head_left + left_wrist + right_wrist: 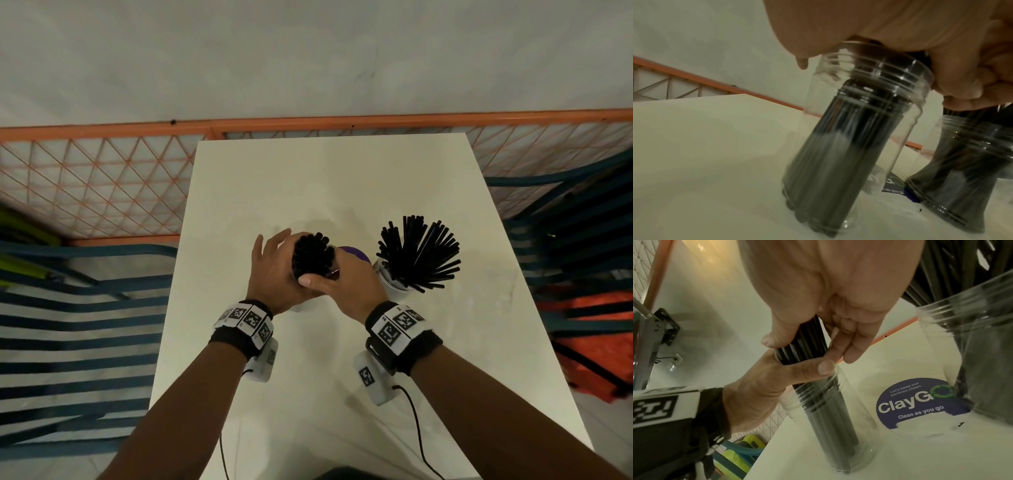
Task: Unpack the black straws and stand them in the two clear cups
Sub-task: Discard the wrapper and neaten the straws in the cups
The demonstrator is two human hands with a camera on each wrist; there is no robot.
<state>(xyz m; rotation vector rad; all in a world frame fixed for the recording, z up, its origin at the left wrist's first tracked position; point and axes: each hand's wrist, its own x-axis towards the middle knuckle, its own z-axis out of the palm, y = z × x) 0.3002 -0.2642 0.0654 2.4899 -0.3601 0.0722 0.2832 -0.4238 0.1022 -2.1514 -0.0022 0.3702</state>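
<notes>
I see both hands meeting over the middle of the white bench point(308, 394), closed round one tight bundle of black straws point(312, 255) that stands in a clear cup point(851, 431). My left hand point(274, 274) wraps the bundle from about nine o'clock, its thumb point(813, 368) laid across the straws just above the cup's rim, though from the head view some of its fingers stick out straight beyond the bundle. My right hand point(349, 284) pinches the same bundle from the three o'clock side, thumb point(310, 281) at the near side and fingers point(851, 340) curled against the far side. In the left wrist view the straws lean inside the cup, their lower ends down at its base on the bench. The second clear cup point(394, 286) stands at about three o'clock of the first, near but apart from it, and the black straws point(419, 251) in it fan out loosely above its rim. Between the two cups, a round purple sticker point(916, 404) reading "ClayGo" lies flat on the bench. Beyond the bench at twelve o'clock runs an orange mesh fence point(96, 185), and blue slatted chairs point(68, 325) stand at either side.
</notes>
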